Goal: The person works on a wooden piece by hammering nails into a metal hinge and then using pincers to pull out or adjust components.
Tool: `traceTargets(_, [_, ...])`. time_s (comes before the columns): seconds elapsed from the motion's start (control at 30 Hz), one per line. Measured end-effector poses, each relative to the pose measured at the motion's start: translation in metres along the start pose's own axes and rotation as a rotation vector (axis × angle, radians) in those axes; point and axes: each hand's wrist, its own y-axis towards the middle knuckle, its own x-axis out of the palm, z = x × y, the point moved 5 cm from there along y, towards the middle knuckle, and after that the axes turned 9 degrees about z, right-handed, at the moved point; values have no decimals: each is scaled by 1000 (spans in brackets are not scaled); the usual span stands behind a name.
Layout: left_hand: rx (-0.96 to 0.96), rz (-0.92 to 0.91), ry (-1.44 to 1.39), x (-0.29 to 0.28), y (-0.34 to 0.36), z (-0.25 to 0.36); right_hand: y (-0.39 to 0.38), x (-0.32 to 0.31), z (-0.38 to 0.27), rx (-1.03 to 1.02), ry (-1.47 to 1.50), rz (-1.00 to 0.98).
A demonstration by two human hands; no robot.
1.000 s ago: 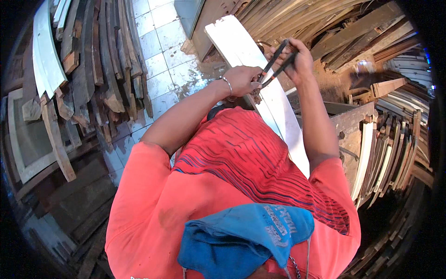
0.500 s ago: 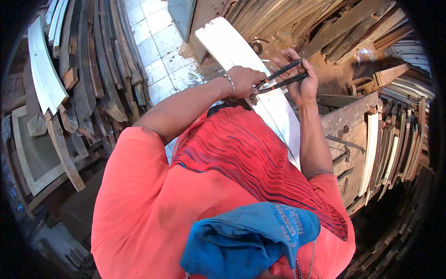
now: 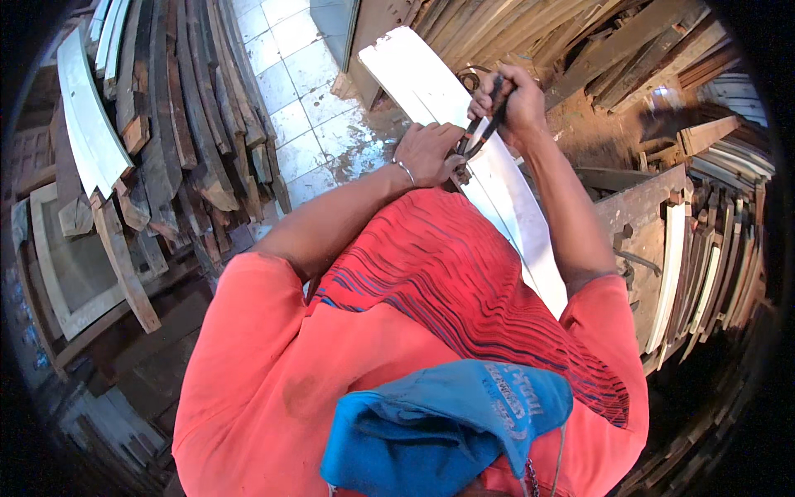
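A long white board (image 3: 526, 224) runs diagonally in front of my body. My right hand (image 3: 517, 108) is closed round the black handles of a plier-like tool (image 3: 491, 120), held over the board with its head down at the board's left edge. My left hand (image 3: 426, 153), a metal bracelet at its wrist, is bent over that edge beside the tool's head; what its curled fingers grip is hidden. A small dark piece (image 3: 460, 175) lies at the tool's head, too small to make out.
Stacked old planks (image 3: 182, 124) fill the left, beside a framed panel (image 3: 73, 308). More timber (image 3: 621, 58) lies at the upper right, and upright boards (image 3: 712, 265) stand at the right by a wooden panel (image 3: 629, 203). Tiled floor (image 3: 290, 99) shows behind the white board.
Half a second ago my right hand was lower, its fingers looser and the handles flatter. It has since risen and closed round the handles, which now stand steeper. My left hand has shifted slightly.
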Motion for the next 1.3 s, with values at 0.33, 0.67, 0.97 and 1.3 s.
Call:
traceTargets(0.33, [-86,-144,-166,2,13,-7,7,-13,-13,-209,-9,209])
traceTargets(0.67, [50,-450,-108,4,48,4,-37,-77,-9,-208,203,276])
traceTargets(0.97, [72,-491,-37,3,51,12,-50,-75,-4,-207,323,149])
traceTargets(1.3, [-52,-518,-24,3,54,3,-31,-88,-3,-181,327,35])
